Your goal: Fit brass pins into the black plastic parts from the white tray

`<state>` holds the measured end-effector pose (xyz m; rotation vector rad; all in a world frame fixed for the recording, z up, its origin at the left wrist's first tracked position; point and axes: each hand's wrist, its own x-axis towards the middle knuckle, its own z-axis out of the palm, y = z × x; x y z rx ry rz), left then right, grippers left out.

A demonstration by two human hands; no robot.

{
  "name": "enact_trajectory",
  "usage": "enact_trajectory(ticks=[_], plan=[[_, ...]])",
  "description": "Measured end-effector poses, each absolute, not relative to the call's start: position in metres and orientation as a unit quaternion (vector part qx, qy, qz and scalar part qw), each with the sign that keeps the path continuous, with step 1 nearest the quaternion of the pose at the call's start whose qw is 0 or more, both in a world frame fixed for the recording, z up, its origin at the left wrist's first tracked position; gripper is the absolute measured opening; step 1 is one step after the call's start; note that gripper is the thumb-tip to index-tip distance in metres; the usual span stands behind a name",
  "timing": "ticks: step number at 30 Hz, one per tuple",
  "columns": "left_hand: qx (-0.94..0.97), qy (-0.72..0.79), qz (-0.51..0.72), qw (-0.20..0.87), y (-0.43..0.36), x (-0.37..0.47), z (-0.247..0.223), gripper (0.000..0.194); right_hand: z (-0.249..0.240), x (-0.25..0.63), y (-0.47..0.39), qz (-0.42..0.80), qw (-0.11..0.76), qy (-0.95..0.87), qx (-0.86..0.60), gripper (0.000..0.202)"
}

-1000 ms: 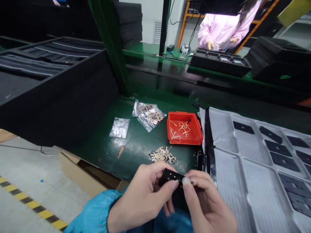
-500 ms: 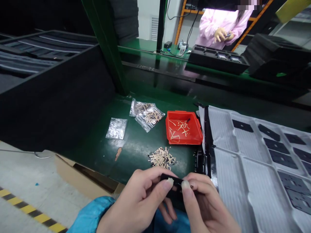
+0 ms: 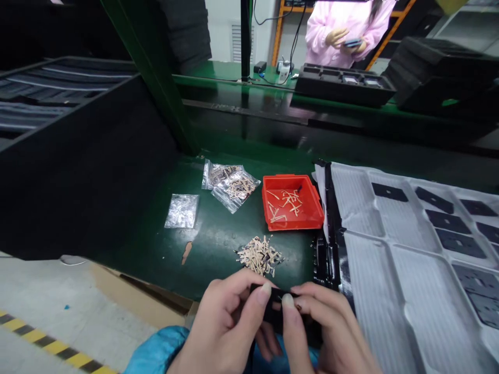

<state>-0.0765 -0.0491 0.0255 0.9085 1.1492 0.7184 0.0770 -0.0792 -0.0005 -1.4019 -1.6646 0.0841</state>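
Near the lower edge, a flat black plate (image 3: 275,312) is held between my two hands. My left hand (image 3: 230,317) closes on its left part, thumb on the upper face. The thumb of my right hand (image 3: 325,324) presses on the plate's middle, with fingers around its right part. A tiny brown piece shows by the right fingertips, too small to name. Just beyond the hands lies a loose pile of small cream-coloured strips with dark ends (image 3: 259,256). Behind that pile stands a red bin (image 3: 293,223) with similar cream strips inside.
Zip bags of small parts (image 3: 234,187) and a flat clear bag (image 3: 181,211) lie left on the green bench (image 3: 222,244). A white moulded tray (image 3: 374,270) with several black plates (image 3: 447,221) is at right. A person in pink (image 3: 331,31) works across the bench.
The view has shifted slightly. The black plate is tilted so more of its face shows, and both hands still hold it. The person across has moved their hands a little.
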Motion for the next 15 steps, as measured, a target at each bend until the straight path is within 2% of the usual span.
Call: enact_trajectory(ticks=[4,8,10,12,15], plan=[[0.386,0.544,0.391,0.634,-0.053,-0.067,0.023,0.036,-0.009,0.073,-0.087,0.036,0.476,-0.607,-0.635,0.012],[0.355,0.573,0.463,0.576,-0.055,-0.056,0.02,0.03,-0.029,0.084,-0.088,0.187,0.553,-0.584,-0.564,0.045],[0.352,0.579,0.48,0.557,-0.057,-0.052,0.019,0.03,-0.03,0.078,-0.087,0.213,0.579,-0.541,-0.572,0.053],[0.368,0.585,0.488,0.533,-0.059,-0.048,0.018,0.029,-0.023,0.063,-0.086,0.22,0.606,-0.479,-0.595,0.047],[0.406,0.586,0.503,0.488,-0.063,-0.044,0.017,0.024,-0.006,0.04,-0.084,0.244,0.634,-0.358,-0.64,0.026]])
